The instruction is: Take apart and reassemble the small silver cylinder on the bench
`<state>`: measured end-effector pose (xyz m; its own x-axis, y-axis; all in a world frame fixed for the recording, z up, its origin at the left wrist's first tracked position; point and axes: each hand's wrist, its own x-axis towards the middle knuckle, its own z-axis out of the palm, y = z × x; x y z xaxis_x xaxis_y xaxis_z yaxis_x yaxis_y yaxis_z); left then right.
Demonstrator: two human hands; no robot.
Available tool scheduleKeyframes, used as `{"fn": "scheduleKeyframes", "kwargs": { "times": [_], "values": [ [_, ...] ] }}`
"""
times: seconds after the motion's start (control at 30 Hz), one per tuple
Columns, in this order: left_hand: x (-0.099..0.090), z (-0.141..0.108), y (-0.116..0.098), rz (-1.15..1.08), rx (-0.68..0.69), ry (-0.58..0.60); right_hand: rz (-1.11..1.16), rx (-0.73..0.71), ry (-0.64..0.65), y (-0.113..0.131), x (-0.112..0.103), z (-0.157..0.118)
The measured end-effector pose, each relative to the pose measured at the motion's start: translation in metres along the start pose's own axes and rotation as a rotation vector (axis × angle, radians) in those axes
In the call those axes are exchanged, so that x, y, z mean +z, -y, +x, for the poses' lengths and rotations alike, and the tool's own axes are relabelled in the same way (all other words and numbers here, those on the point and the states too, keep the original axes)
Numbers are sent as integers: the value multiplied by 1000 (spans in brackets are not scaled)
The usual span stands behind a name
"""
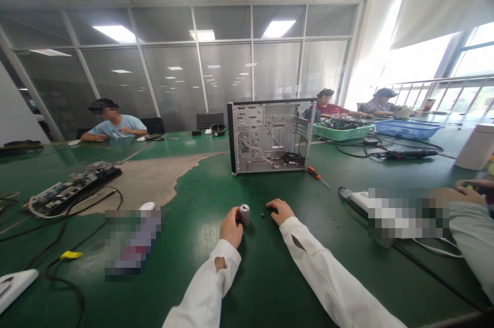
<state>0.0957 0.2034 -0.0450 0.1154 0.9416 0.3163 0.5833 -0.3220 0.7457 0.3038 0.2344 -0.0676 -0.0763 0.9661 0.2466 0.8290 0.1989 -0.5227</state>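
My left hand (pixel 231 229) is wrapped around the side of a small silver cylinder (pixel 244 216), which stands upright on the green table. Its top shows a dark hole; its exact kind is unclear. My right hand (pixel 280 211) rests on the tabletop to the right, fingers bent and apart, with nothing seen in them. Between the two hands lies a tiny dark piece (pixel 262 215), close to my right fingertips and too small to name. Beyond both hands stands an opened computer case (pixel 272 137) with cables inside.
A red-handled screwdriver (pixel 318 176) lies beside the case. Power strips and cables (pixel 73 189) are at left. Green (pixel 341 132) and blue baskets (pixel 409 130) sit back right. A co-worker's sleeve (pixel 471 235) reaches in at right; other people sit across the table.
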Motion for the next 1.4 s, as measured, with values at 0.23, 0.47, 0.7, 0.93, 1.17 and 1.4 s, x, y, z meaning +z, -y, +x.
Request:
{"fn": "scheduleKeyframes", "kwargs": {
  "times": [0.23, 0.47, 0.7, 0.93, 1.17, 1.4],
  "values": [
    [-2, -1, -2, -39, -17, -3, -14, -11, 4, 2, 1, -1],
    [0, 2, 1, -57, -9, 6, -21, -3, 14, 0, 1, -1],
    [0, 1, 1, -85, 13, 30, -27, 2, 7, 3, 0, -2],
    [1, 2, 0, -83, 3, 41, -28, 10, 0, 5, -1, -4],
    [-1, 1, -1, -109, 3, 41, -25, 13, 4, 8, -3, -4],
    [0, 1, -2, -107, 3, 36, -22, 13, 7, 9, -2, -4]
  ]
}}
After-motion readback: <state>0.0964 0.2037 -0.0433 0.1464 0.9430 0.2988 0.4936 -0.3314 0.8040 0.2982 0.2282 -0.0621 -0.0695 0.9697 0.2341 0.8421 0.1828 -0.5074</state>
